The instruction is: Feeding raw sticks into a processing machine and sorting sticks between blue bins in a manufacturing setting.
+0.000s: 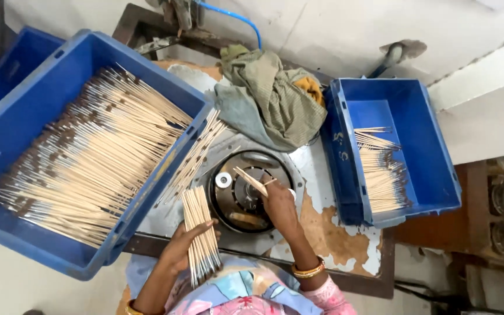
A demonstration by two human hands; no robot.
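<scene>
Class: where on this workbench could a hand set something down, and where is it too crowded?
Bare room: the worn tabletop between the round machine plate and small blue crate. That crate's far half is bare too. Crowded: the large blue crate, full of sticks.

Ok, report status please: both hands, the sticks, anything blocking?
Left hand grips stick bundle. Right hand holds a few sticks over round machine. Nothing blocking.

both hands curled closed, left hand [183, 244] low, right hand [277, 203] forward.
</scene>
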